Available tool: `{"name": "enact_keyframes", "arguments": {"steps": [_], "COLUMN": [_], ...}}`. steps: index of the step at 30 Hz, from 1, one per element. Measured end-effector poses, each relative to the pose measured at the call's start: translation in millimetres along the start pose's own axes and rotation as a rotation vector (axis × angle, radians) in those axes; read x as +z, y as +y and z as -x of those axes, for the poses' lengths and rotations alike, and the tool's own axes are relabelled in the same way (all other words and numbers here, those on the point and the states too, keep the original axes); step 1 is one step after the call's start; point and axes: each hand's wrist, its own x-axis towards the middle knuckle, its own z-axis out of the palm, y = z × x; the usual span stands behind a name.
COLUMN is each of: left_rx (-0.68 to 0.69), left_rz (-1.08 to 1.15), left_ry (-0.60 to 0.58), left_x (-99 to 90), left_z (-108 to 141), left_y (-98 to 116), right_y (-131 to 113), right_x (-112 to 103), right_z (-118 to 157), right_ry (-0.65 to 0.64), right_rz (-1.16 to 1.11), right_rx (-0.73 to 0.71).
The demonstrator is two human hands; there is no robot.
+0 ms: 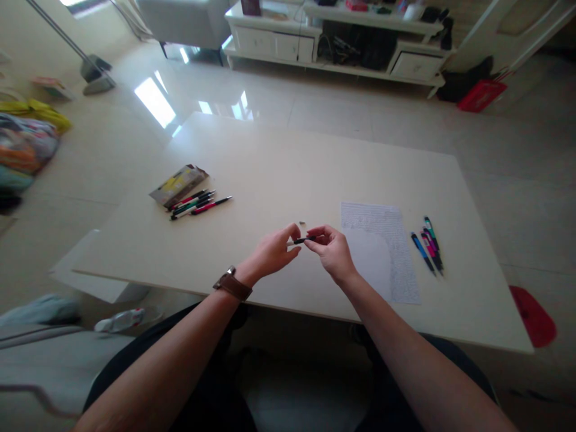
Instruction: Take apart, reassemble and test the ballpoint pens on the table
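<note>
Near the front edge of the table, my left hand (276,247) and my right hand (332,252) meet at a black-and-white pen (297,241). Fingers of the left are closed round its white end. The right pinches its dark end, and those fingertips hide part of it. Just beyond the pen lies a small grey piece (302,223), too small to name. Beside my right forearm is a sheet of paper (371,258) covered in fine lines or writing, with a plain white sheet area over its lower left.
Several pens (193,205) lie beside an open box (180,185) at the table's left. Several more pens (429,246) lie right of the paper. The white table (288,174) ends close to my legs. A low cabinet (274,45) stands beyond it.
</note>
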Motion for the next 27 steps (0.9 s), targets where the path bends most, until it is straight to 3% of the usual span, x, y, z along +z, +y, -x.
{"name": "enact_keyframes", "arguments": {"steps": [7,13,23,27], "left_rx": [0.023,0.034,0.017,0.037], "left_rz": [-0.200,-0.121,0.094,0.051], "left_ry": [-0.077,-0.064,-0.071,-0.047], "left_x": [-0.2,-3.1,6.2,3.0], "left_z": [5,3,0,1], "left_y": [1,4,-11,-5], "right_y": [-3,-1,3,1], "right_x": [0,-6,-1,-2], "right_z": [8,6,5,6], "right_ry": [-0.202,-0.145,-0.144,-0.160], "right_rz": [0.201,0.338,0.187,0.299], "right_rx": [-0.016,0.000,-0.159,-0.089]}}
